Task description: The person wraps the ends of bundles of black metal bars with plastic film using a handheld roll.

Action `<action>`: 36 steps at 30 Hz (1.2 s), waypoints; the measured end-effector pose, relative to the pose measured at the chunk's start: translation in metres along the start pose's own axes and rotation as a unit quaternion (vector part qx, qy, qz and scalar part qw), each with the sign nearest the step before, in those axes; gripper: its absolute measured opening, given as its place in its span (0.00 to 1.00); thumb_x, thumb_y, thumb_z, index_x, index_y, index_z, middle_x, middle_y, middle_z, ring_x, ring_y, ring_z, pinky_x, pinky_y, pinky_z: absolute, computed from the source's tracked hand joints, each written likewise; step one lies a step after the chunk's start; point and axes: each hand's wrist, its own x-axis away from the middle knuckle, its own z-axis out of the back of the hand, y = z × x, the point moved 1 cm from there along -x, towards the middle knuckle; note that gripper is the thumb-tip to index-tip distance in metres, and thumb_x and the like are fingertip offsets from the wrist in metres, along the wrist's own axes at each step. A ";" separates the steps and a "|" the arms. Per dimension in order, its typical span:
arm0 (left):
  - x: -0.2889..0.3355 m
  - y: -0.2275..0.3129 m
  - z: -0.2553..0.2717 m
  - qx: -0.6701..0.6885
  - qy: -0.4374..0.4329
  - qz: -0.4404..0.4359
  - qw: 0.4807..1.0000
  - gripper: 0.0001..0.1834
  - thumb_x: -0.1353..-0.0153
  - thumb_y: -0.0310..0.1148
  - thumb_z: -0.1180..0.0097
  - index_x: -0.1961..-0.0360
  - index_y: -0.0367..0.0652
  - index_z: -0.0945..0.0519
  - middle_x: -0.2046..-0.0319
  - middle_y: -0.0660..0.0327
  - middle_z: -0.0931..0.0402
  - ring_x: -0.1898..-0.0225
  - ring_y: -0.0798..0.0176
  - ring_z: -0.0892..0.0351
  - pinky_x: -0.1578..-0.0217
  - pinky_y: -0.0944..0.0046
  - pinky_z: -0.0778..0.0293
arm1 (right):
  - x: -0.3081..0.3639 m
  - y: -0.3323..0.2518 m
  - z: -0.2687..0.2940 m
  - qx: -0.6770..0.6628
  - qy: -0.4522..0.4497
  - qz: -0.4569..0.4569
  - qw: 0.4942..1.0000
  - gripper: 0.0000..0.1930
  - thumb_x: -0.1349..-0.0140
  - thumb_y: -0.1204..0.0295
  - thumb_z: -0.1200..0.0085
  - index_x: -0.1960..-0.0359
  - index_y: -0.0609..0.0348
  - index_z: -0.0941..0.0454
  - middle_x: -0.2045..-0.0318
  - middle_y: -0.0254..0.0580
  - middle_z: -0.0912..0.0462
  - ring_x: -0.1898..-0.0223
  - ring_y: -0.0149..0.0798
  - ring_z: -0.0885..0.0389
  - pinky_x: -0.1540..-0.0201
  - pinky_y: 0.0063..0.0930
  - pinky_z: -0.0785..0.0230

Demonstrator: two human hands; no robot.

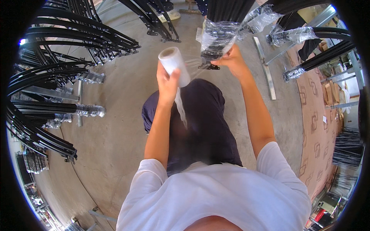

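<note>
1. while the left hand [168, 82] grips a pale roll of film [176, 65], i see its thumb across the near side and the other fingers mostly hidden behind; the roll tilts, its hollow upper end facing up and away, in front of the knees.
2. from my remote seat i find the right hand [234, 61] at the lower end of a black bundle [230, 12], fingers bent and narrow; whether they pinch film or rods, i cannot tell.
3. the bundle comes down from the upper edge, right of the roll and apart from it, its end wound in clear wrap [219, 34], dark tips poking out below.
4. thin film spans the gap between roll and bundle, though blur hides its exact path from me; a loose strip [180, 109] hangs from the roll's lower end before the dark trousers [200, 127].
5. to the left i have rows of curved black strips [81, 29], with wrapped ends [91, 110] lower down.
6. to the right i make out another wrapped end [295, 35], a metal bar [265, 69] and a patterned pinkish covering [315, 127] beside the grey floor [108, 142].
</note>
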 end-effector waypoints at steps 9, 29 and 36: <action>-0.049 -0.001 -0.009 -0.035 0.000 -0.012 0.999 0.17 0.47 0.31 0.47 0.57 0.37 0.31 0.65 0.61 0.28 0.64 0.70 0.28 0.64 0.70 0.31 | 0.016 -0.007 0.000 -0.018 0.012 -0.003 1.000 0.26 0.65 0.87 0.39 0.59 0.66 0.30 0.64 0.37 0.23 0.64 0.29 0.24 0.61 0.24 0.31; -0.077 -0.015 -0.044 0.081 -0.238 0.018 0.968 0.26 0.57 0.22 0.41 0.52 0.35 0.30 0.56 0.61 0.28 0.54 0.67 0.31 0.51 0.68 0.36 | 0.040 0.002 -0.010 -0.097 -0.015 0.064 0.993 0.35 0.57 0.77 0.43 0.44 0.61 0.44 0.48 0.40 0.35 0.46 0.38 0.38 0.43 0.36 0.48; -0.077 -0.034 -0.064 0.173 -0.280 0.050 0.943 0.23 0.52 0.19 0.48 0.53 0.45 0.37 0.56 0.64 0.31 0.54 0.69 0.33 0.54 0.69 0.37 | 0.029 0.008 -0.015 -0.247 0.063 0.078 0.964 0.18 0.36 0.69 0.66 0.45 0.62 0.42 0.48 0.38 0.35 0.46 0.36 0.38 0.43 0.33 0.48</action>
